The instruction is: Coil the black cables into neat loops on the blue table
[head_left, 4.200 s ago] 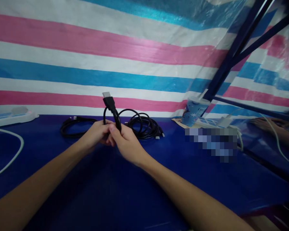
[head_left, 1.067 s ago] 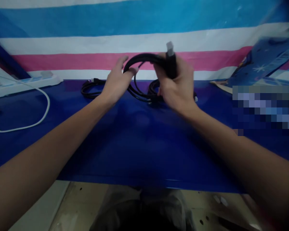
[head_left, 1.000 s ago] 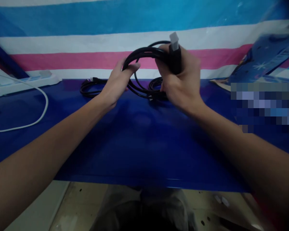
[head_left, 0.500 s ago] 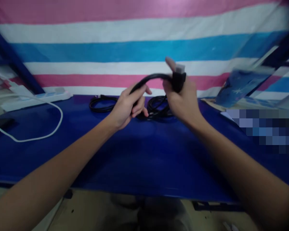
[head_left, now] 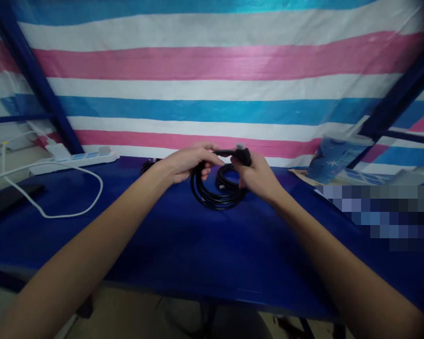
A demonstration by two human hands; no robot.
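At the blue table (head_left: 205,254): left, a white power strip (head_left: 81,160) with a white charger (head_left: 59,150); right, a snowflake-printed cup (head_left: 327,162) holding a straw (head_left: 359,125), other contents hidden; centre, a coiled black cable (head_left: 217,205), upper loops gripped by the left hand (head_left: 189,162), connector (head_left: 246,156) end held in the right hand (head_left: 257,176)

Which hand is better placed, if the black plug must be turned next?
Probably the right hand: its fingers are around the plug. The left hand is farther from it and holds the looped cable.
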